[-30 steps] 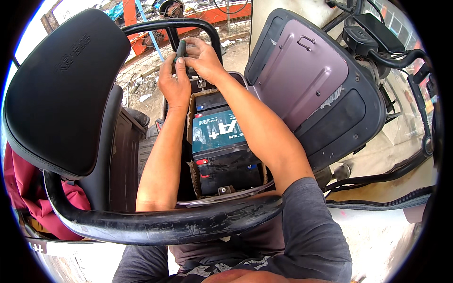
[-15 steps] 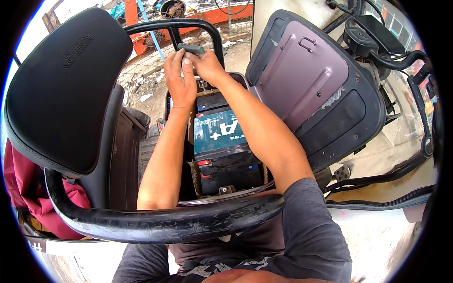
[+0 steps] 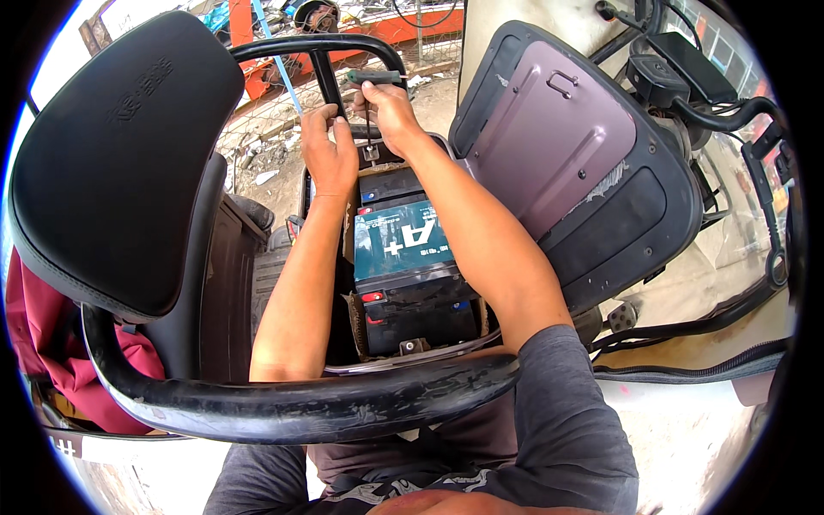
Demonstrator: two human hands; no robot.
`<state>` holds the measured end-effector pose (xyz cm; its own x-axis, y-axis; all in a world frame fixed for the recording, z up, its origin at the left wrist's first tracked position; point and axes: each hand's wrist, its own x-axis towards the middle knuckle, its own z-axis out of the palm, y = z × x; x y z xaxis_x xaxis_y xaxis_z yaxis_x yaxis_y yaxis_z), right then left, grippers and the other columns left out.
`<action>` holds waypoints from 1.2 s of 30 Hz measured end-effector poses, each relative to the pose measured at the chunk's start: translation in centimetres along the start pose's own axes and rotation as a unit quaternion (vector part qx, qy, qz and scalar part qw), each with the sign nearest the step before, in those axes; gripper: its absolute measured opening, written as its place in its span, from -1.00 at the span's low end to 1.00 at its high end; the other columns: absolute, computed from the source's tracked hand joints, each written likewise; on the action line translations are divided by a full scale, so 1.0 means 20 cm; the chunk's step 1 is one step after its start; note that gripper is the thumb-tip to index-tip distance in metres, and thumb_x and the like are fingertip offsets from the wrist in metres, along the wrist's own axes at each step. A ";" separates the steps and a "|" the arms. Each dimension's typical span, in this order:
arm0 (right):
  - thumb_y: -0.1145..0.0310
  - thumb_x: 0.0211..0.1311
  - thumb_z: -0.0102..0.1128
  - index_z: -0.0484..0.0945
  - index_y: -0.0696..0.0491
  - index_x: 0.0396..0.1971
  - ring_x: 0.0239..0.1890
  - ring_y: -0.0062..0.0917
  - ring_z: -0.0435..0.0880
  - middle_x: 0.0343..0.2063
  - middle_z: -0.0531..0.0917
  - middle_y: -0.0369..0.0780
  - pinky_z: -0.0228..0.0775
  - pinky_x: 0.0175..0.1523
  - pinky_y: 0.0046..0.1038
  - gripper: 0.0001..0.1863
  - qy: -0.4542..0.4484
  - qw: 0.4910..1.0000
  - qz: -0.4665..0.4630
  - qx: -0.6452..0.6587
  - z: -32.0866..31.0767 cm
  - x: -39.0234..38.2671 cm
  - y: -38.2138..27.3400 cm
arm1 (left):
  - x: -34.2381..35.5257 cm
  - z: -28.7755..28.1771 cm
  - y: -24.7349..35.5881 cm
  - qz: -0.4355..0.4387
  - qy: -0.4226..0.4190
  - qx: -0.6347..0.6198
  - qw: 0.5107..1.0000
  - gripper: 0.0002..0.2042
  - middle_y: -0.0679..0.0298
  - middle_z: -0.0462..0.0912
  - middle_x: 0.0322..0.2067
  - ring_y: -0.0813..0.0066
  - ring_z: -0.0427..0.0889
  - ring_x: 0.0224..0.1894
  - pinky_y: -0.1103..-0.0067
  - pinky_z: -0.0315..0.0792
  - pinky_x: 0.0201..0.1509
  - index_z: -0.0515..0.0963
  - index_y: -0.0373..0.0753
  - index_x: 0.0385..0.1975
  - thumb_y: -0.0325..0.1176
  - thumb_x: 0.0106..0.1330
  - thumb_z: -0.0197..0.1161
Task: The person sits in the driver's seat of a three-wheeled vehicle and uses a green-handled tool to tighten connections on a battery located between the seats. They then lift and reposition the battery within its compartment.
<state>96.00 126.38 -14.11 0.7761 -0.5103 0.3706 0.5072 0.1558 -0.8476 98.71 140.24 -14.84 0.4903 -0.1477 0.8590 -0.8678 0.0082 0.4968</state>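
- Right hand: from my remote view, fingers wrapped round a dark green-handled tool with a thin dark shaft.
- Tool location: up at the far end of the battery bay — handle lying crosswise, shaft dropping toward a small silvery metal bracket. Can't tell if the tip touches.
- Left hand: half-curled, thumb apart from fingers, nothing visible in it; just beside the tool, contact unclear.
- Handling, my guess: light, stiff, hard to break; smooth handle could slip in dusty or sweaty fingers.
- Where I'd take hold: middle of the handle, over the shaft — better control than out at one end. Thin shaft only for light steadying.
- Around it: boxy black battery with a teal label below the forearms, looks heavy and rigid; purple-and-black raised lid to the right; scuffed black tubular rail in front.
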 end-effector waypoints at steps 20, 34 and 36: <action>-0.01 0.49 0.02 0.61 0.10 -0.17 -0.36 -0.60 0.61 -0.33 0.68 -0.26 0.52 -0.11 -0.42 -0.56 0.048 0.996 0.057 0.051 0.05 -0.03 -0.10 | -0.11 0.02 -0.20 -0.182 -0.286 0.127 0.932 -0.82 -0.18 0.70 -0.31 -0.19 0.68 -0.13 0.15 0.53 0.01 0.67 -0.29 -0.31 -0.41 0.26 0.12; -0.04 0.46 0.17 0.62 0.04 -0.14 -0.28 -0.53 0.69 -0.33 0.69 -0.27 0.58 -0.03 -0.41 -0.59 0.048 0.997 0.062 0.023 0.06 0.00 -0.08 | -0.27 0.09 -0.38 -0.208 -0.468 0.113 0.851 -0.59 -0.02 0.68 0.07 0.13 0.62 0.18 0.42 0.41 0.30 0.58 -0.35 0.12 -0.55 0.23 0.13; -0.05 0.42 0.23 0.62 0.05 -0.14 -0.27 -0.54 0.70 -0.34 0.69 -0.27 0.60 -0.03 -0.42 -0.59 0.044 0.997 0.057 0.029 0.06 0.01 -0.09 | -0.27 0.11 -0.43 -0.247 -0.457 0.071 0.852 -0.62 -0.04 0.71 0.01 0.14 0.65 0.13 0.43 0.43 0.25 0.62 -0.36 0.04 -0.57 0.19 0.12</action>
<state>95.71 127.15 -12.13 0.7951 -0.5584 0.2366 0.4405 0.2635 -0.8582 103.39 138.80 -24.06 0.5865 -0.8076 0.0624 -0.6071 -0.3873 0.6939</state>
